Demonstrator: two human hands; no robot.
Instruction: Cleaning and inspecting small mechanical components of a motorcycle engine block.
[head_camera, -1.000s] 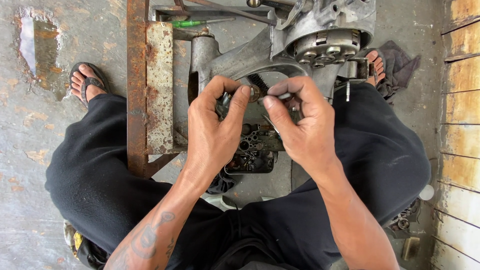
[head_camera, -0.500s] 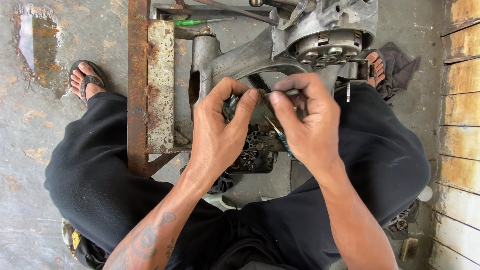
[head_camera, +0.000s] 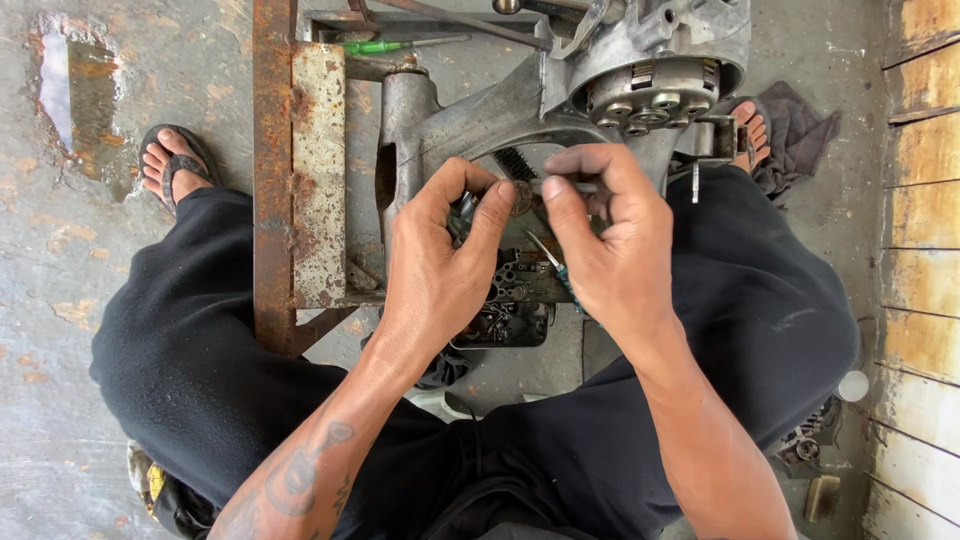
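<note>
Concrete floor (head_camera: 70, 330) with a rusty steel stand (head_camera: 275, 170) at 10 o'clock. Left hand (head_camera: 440, 260) pinches a small round part (head_camera: 522, 197) at centre; right hand (head_camera: 610, 240), now shifted closer, grips a thin screwdriver (head_camera: 548, 255) beneath the engine casing (head_camera: 650, 70).

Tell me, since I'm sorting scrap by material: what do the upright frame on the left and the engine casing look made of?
The frame looks like steel: flat bars covered in orange-brown rust with flaking pale paint. The engine casing looks like cast aluminium: dull grey, matte, smoothly rounded, with grime but no rust. Neither can be confirmed from looks alone.
</note>
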